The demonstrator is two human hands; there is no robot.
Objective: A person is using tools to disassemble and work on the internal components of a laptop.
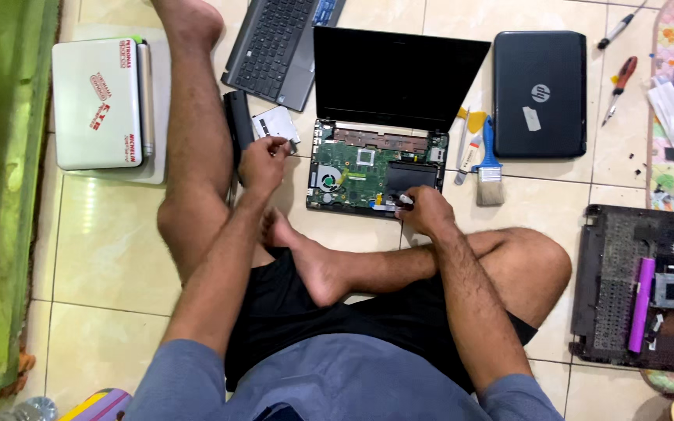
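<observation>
Left hand: fingers pinch a grey flat part, just left of the laptop.
Right hand: fingers narrow, holding a small white piece on the open laptop, at its front edge.
Brush: on the floor, right of the laptop.

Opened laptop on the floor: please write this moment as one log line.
left hand: on silver drive | right hand: on opened laptop front edge | paintbrush: beside

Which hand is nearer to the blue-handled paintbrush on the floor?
Right. The right hand rests on the opened laptop's front edge, just left of the paintbrush; the left hand is beyond the laptop's far side.
</observation>
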